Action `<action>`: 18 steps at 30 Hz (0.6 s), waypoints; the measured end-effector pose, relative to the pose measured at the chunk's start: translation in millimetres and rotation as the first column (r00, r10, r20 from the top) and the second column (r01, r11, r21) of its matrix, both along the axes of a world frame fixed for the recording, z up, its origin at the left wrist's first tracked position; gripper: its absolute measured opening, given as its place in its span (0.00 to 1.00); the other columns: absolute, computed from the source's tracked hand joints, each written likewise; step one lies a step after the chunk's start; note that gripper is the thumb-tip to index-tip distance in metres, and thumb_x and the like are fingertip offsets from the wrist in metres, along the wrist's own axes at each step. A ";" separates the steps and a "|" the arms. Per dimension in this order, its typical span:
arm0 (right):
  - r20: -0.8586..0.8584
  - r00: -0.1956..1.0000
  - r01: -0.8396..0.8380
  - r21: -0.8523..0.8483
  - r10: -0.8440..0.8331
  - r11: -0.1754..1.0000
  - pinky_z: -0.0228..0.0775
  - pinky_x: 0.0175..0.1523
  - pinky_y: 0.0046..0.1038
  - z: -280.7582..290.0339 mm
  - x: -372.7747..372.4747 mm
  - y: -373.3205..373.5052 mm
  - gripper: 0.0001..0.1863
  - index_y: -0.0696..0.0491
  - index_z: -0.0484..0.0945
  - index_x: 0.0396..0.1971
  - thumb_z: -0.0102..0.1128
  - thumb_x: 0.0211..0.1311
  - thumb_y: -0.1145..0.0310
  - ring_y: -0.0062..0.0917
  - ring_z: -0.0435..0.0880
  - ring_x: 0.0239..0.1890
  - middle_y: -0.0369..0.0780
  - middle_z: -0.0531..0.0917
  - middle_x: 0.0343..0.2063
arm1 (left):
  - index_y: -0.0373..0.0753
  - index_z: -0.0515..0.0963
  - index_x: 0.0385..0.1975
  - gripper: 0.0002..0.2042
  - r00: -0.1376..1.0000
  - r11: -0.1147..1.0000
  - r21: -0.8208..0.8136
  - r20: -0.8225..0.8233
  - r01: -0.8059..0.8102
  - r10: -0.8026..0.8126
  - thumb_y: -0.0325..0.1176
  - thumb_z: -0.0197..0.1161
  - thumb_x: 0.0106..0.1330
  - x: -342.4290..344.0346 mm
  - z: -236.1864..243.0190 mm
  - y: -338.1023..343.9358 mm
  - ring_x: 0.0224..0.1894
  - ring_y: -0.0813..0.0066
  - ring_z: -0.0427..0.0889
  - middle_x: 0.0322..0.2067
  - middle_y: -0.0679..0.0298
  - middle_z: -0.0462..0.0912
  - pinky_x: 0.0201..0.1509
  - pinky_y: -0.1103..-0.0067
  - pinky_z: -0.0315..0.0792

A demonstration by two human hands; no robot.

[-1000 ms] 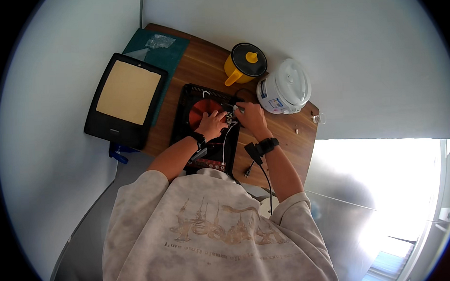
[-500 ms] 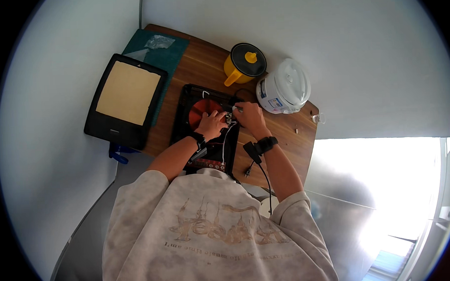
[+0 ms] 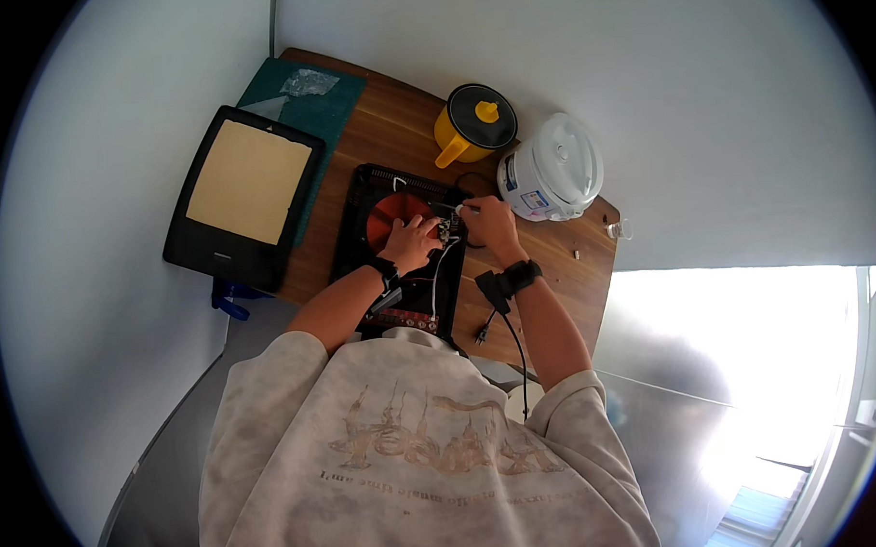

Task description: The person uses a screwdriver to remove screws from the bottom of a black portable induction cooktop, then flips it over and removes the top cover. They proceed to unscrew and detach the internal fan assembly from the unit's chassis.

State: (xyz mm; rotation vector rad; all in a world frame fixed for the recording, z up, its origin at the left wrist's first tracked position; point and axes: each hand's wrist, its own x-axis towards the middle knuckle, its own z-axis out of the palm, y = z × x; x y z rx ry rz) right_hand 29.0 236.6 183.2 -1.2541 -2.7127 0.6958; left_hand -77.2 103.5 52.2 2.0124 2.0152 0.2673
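Observation:
An opened induction cooker base lies on the wooden table, with a round copper-red coil and a small circuit board inside its black housing. My left hand rests over the coil, fingers spread, the tips touching the board's left side. Just right of the board, my right hand is closed around a slim tool with a pale part; it looks like a screwdriver, but most of it is hidden by the fingers. A white wire runs from the board toward the near edge of the housing.
The cooker's black top panel with a tan sheet lies left, partly on a green mat. Behind stand a yellow pot with black lid and a white rice cooker. A small glass sits at the right edge; a plug lies near.
My right hand has shifted and turned slightly at the board, with more of the slim tool showing. My left hand stays in place.

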 end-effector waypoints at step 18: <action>0.233 0.959 -0.207 0.180 0.163 0.962 0.77 0.42 0.42 2.1 -36.2 -4.7 0.12 0.55 0.84 0.28 0.57 0.60 0.63 0.46 0.84 0.33 0.50 0.83 0.26 | 0.62 0.82 0.47 0.18 0.999 0.999 0.044 0.032 -0.008 0.006 0.41 0.69 0.53 0.5 0.4 -0.3 0.60 0.62 0.65 0.67 0.67 0.62 0.50 0.58 0.68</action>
